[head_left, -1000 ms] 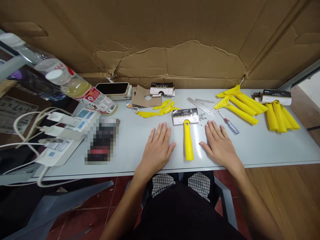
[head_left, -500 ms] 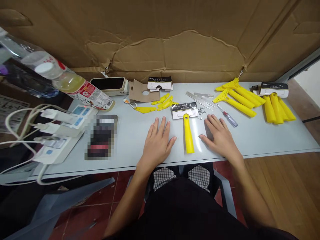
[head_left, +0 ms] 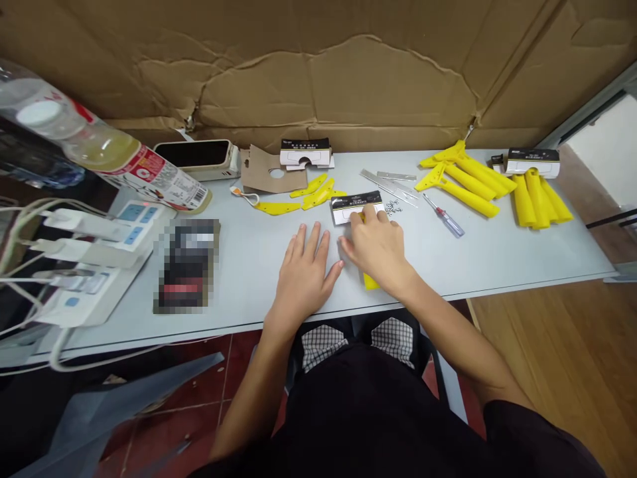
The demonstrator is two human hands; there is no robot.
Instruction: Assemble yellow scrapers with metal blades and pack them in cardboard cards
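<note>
My left hand (head_left: 304, 275) lies flat on the grey table, fingers spread, holding nothing. My right hand (head_left: 379, 249) is over the yellow handle (head_left: 371, 282) with its fingers curled round the upper part, at the lower edge of a black-and-white card (head_left: 355, 204). Only the handle's bottom end and a bit near the fingertips show. Small screws (head_left: 394, 207) lie just right of the card, and thin metal blades (head_left: 393, 184) behind them. A screwdriver (head_left: 445, 217) with a clear handle rests further right.
Yellow scraper handles (head_left: 470, 182) and yellow sleeves (head_left: 540, 199) lie at the right. Thin yellow pieces (head_left: 318, 194), a brown card (head_left: 266, 176) and a phone (head_left: 194, 156) are at the back. A bottle (head_left: 144, 169) and a power strip (head_left: 99, 279) stand left.
My right hand has moved left from the bare table onto the yellow handle, and its fingers have curled. My left hand stays flat. The view has shifted slightly.
</note>
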